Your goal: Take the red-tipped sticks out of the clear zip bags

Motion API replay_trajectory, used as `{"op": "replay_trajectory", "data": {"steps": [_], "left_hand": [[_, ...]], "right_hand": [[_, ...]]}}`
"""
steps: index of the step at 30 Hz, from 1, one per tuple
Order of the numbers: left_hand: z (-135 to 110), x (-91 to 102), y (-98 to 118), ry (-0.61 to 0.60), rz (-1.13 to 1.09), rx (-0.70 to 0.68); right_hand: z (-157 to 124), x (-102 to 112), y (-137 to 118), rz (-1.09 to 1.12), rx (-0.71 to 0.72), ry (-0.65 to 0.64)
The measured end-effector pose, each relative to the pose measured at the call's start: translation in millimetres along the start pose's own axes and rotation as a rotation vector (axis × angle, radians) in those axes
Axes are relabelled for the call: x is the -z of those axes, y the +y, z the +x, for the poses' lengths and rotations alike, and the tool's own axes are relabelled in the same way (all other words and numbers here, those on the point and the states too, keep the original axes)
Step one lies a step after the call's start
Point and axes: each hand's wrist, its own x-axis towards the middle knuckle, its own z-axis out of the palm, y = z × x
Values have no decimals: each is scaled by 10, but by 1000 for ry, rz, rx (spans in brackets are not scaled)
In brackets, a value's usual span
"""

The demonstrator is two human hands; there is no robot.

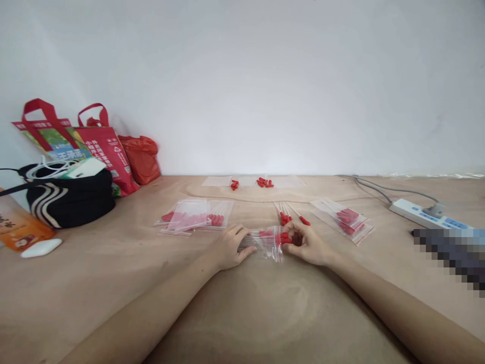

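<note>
The clear bag lies in the middle of the frame, with the ends of some red-tipped sticks poking out at its mouth. The left hand has thumb and fingers curled around the bag's far end; the right hand pinches the red ends at the mouth. The step looks like sliding sticks inside; the next move seems to call for a steady bag and a gentle push. Loose sticks lie just above, with filled bags centre-left.
</note>
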Motion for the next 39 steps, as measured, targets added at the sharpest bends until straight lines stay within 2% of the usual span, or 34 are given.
{"op": "replay_trajectory", "data": {"steps": [4, 8, 14, 19, 26, 33, 36, 39], "left_hand": [[-2, 10, -7, 17, -52, -16], [-10, 5, -27, -48, -118, -104], [-18, 3, -36, -116, -142, -79], [-18, -7, -37, -107, -157, -68], [-18, -27, -56, -107, -135, -71], [-21, -37, -71, -99, -154, -73], [-15, -30, -70, -109, -151, -70], [-12, -20, -62, -124, -140, -58]], "right_hand": [[-40, 71, -6, 39, -26, -34], [-27, 61, -70, 152, -45, -17], [14, 144, -70, 544, -226, 0], [16, 117, -62, 653, -361, 67], [10, 116, -110, 474, -393, -54], [-48, 129, -138, 350, -271, -191], [-72, 171, -237, 144, -210, -228], [-93, 234, -357, -124, -154, -202]]}}
